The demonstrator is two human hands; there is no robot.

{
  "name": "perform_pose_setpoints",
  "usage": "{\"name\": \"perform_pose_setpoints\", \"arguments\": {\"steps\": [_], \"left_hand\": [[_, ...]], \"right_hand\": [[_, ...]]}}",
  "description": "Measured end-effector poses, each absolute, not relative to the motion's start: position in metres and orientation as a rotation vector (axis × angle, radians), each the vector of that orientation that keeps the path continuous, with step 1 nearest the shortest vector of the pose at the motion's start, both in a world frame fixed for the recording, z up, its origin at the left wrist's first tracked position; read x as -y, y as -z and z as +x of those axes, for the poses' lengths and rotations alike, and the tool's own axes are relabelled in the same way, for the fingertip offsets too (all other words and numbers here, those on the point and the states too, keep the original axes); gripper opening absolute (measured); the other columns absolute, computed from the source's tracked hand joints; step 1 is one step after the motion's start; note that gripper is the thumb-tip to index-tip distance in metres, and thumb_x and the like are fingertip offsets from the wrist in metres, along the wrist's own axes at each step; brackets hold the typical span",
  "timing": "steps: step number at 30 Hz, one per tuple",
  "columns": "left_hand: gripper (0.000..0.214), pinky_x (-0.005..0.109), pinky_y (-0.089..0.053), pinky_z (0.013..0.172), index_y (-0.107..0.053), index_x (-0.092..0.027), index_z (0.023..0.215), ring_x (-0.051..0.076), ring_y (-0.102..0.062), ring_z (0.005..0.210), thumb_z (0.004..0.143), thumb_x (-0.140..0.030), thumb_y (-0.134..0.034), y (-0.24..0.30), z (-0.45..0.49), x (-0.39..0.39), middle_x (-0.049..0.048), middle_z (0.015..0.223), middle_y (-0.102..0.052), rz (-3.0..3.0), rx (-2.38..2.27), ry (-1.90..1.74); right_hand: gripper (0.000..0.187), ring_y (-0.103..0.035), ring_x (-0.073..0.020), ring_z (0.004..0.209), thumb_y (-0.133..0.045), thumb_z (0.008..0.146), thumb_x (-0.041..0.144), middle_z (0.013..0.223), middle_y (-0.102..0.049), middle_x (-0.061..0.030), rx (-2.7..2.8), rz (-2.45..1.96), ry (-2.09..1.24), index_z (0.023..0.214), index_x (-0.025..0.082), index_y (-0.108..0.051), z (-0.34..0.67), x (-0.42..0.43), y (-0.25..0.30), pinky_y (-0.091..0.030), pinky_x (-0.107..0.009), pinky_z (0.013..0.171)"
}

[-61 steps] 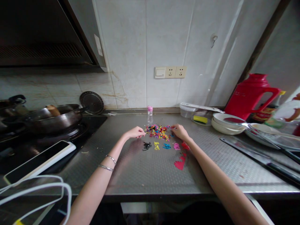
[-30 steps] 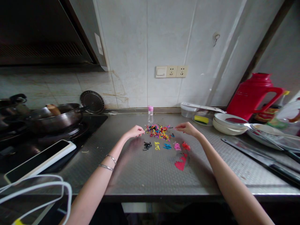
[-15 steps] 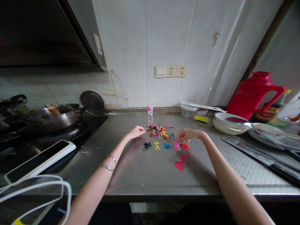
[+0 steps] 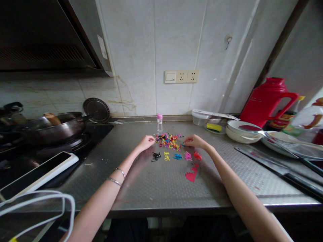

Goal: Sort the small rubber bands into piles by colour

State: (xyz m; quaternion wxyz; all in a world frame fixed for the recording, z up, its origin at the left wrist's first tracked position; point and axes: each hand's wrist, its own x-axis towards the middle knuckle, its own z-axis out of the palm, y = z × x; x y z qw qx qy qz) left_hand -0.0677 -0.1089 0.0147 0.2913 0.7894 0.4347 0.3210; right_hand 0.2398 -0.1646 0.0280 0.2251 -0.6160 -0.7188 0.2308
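A loose mixed heap of small coloured elastic bands (image 4: 168, 140) lies mid-counter. At its left edge is my left hand (image 4: 146, 143), thumb and fingertips pinched together; whatever is between them is too small to make out. My right hand (image 4: 195, 141) is at the heap's right side, fingertips closed on a blue elastic band (image 4: 183, 145). In front lie separate little piles: black bands (image 4: 156, 156), yellow bands (image 4: 167, 156), blue bands (image 4: 177, 156), pink bands (image 4: 188, 156) and red bands (image 4: 197, 156). Nearer me is a torn red piece (image 4: 191, 176). Behind the heap stands a clear bottle (image 4: 159, 125) with a pink cap.
On the right are a knife (image 4: 264, 163), stacked bowls (image 4: 243, 135), a sponge (image 4: 214, 127), a plastic tub (image 4: 200, 118) and a red thermos (image 4: 264, 102). At left are a pan (image 4: 58, 126) on the stove, a white device (image 4: 42, 173) and a white cable (image 4: 68, 201).
My right hand has moved from the pink pile up and left to the blue band beside the heap. My left hand stays at the heap's left edge. The view has shifted slightly.
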Motion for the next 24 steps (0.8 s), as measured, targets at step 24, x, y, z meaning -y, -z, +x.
{"name": "perform_pose_setpoints", "arguments": {"steps": [24], "left_hand": [[0.021, 0.024, -0.042, 0.062, -0.066, -0.008, 0.076, 0.013, -0.055, 0.062, 0.068, -0.022, -0.053, -0.025, -0.05, 0.094, 0.0057, 0.068, -0.065, 2.14, -1.085, -0.818]], "right_hand": [[0.025, -0.056, -0.0133, 0.063, -0.057, 0.066, 0.022, 0.069, -0.066, -0.0032, 2.011, -1.538, -0.402, 0.087, 0.013, -0.067, 0.231, 0.166, -0.038, -0.041, -0.021, 0.058]]}}
